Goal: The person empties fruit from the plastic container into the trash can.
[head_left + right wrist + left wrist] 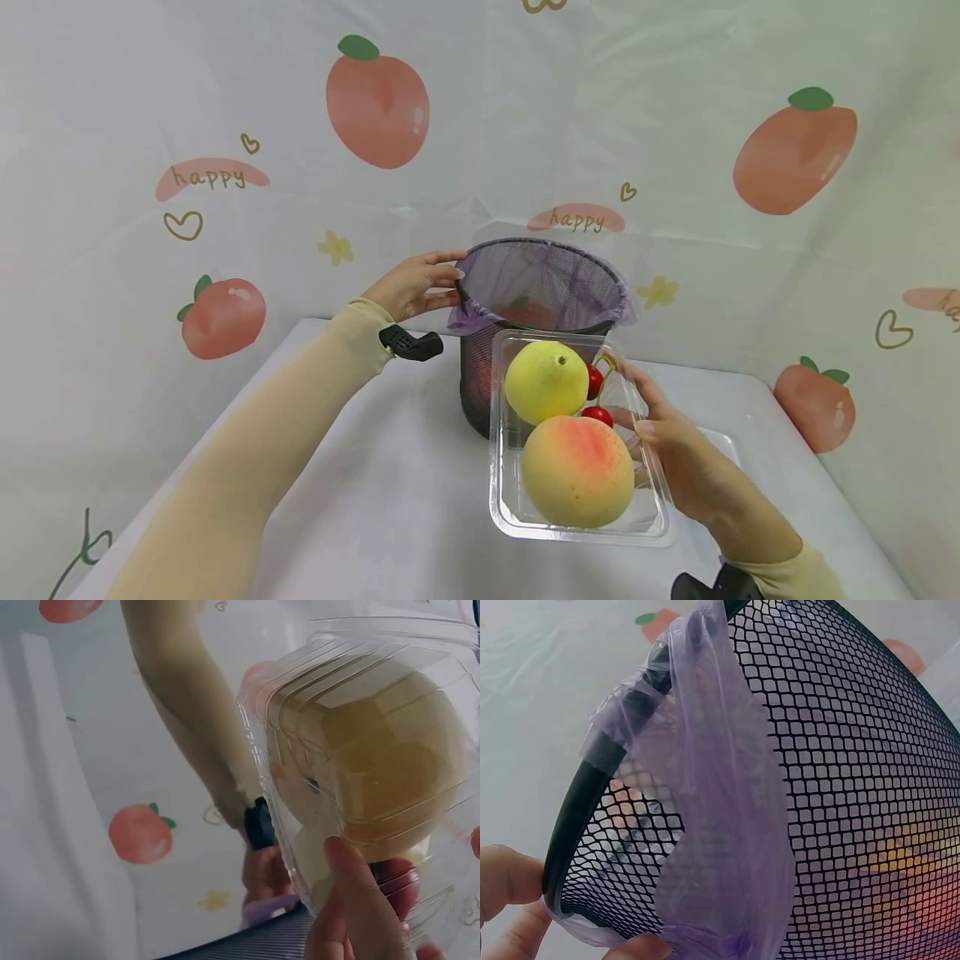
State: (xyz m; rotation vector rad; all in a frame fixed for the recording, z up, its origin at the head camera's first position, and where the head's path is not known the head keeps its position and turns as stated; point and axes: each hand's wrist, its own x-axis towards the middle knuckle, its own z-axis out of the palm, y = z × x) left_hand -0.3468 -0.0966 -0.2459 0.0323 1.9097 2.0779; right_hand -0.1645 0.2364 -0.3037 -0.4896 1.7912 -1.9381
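A black mesh wastebasket (474, 375) stands on the table, a thin purple bag (622, 312) folded over its rim. My left hand (414, 285) grips the left side of that rim; the left wrist view shows its fingertips (510, 877) at the bare edge beside the bag (727, 825). In front of the basket, my right hand (678, 454) holds a clear plastic tray (506, 523) by its right side, tilted toward me. A yellow pear-like fruit (546, 382), a peach (577, 471) and red cherries (597, 415) lie in it. From behind, the right wrist view shows fingers (360, 900) against the tray.
A white-covered table (375, 500) carries the basket. Behind hangs a white cloth (480, 125) printed with peaches and "happy". Partly behind my right hand lies another clear plastic piece (723, 443). Something reddish (528, 312) shows in or through the mesh; I cannot tell which.
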